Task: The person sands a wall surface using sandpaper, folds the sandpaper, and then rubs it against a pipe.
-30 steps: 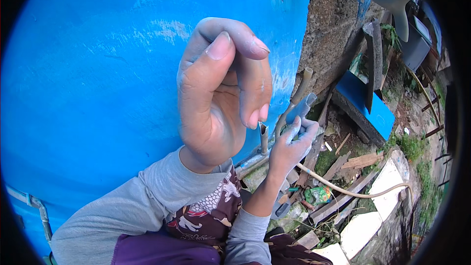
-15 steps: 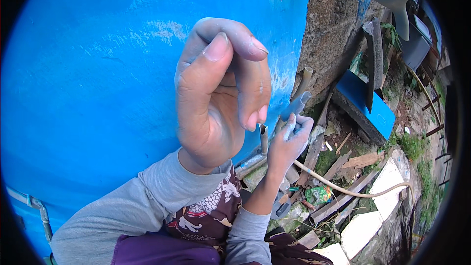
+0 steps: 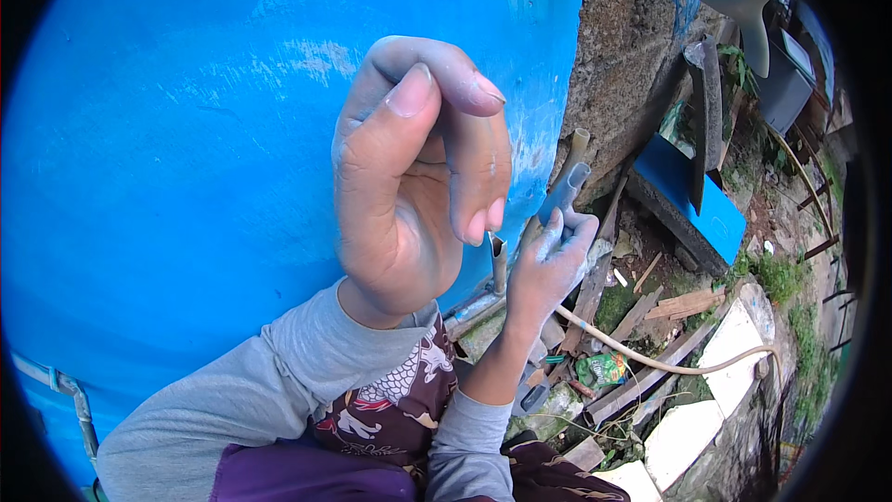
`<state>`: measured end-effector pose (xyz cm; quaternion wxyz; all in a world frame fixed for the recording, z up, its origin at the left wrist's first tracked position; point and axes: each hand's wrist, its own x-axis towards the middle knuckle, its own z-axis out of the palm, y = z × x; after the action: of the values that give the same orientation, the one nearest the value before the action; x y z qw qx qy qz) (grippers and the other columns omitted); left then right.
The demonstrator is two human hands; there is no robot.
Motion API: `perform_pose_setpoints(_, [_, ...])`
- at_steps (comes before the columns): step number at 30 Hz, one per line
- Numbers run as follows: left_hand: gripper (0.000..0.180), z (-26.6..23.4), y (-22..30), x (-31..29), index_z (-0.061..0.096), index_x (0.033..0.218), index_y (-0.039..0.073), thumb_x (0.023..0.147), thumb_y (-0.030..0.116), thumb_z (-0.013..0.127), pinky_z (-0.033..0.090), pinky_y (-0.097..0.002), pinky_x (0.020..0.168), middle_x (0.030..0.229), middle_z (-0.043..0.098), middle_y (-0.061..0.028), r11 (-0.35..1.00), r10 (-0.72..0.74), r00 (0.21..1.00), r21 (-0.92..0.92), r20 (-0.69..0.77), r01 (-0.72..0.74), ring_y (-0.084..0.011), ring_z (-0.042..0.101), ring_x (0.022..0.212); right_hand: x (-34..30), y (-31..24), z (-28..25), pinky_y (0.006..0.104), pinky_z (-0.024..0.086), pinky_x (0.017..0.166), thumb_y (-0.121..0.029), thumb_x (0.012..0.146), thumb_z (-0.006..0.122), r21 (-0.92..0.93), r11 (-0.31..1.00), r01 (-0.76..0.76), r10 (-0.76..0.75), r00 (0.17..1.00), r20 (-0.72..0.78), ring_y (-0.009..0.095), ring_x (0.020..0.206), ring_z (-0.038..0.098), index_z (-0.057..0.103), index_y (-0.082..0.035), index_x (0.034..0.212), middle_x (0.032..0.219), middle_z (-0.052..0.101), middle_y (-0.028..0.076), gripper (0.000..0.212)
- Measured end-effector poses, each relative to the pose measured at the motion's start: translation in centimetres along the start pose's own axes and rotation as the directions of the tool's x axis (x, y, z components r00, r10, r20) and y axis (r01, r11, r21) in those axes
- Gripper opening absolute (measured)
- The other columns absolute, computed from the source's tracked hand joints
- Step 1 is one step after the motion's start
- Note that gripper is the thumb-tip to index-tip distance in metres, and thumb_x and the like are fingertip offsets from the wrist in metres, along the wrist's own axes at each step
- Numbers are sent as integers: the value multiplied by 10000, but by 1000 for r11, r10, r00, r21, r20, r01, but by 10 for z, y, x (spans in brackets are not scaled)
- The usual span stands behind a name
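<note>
My left hand (image 3: 409, 177) is raised in front of the blue tank (image 3: 186, 177), palm toward me. Its fingers are curled and the thumb presses against the index finger, with nothing visible in it. Whitish-grey dust covers some of the fingers. Lower and to the right, my right hand (image 3: 548, 265) is closed around a short grey plastic pipe (image 3: 565, 191), whose open end points up and away. Just left of that hand stands an upright pipe stub (image 3: 500, 265) with a jagged open top, joined to a pipe low along the tank.
Behind the grey pipe a cream-coloured pipe (image 3: 575, 149) leans by the rough wall (image 3: 618, 46). A pale hose (image 3: 650, 365) curves over wood scraps, stones and a green packet (image 3: 604, 369). A blue slab (image 3: 692, 200) and broken white tiles (image 3: 683, 442) lie at right.
The grey pipe in my right hand has tilted slightly, its open end turning a little up and right. My left hand is almost unchanged.
</note>
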<state>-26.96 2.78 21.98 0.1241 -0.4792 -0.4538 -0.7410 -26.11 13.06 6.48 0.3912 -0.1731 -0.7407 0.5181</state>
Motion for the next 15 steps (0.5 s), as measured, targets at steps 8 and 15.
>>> perform_pose_setpoints(8, [320,-3,2,0,540,1034,105,1037,230,245,351,-335,790,503,448,30,1000,2,1000,7,3,-2,-123,457,506,-29,-14,4,384,465,650,-37,950,538,75,997,-37,23,984,179,254,675,611,481,15,933,776,594,179,79])
perform_pose_setpoints(15, [322,0,0,1,540,1035,104,1037,231,244,349,-332,793,504,447,33,1000,-1,1000,-8,16,2,-123,456,507,-4,-2,3,410,441,689,-50,942,544,-70,997,-26,31,997,71,360,745,602,493,-6,964,826,626,194,71])
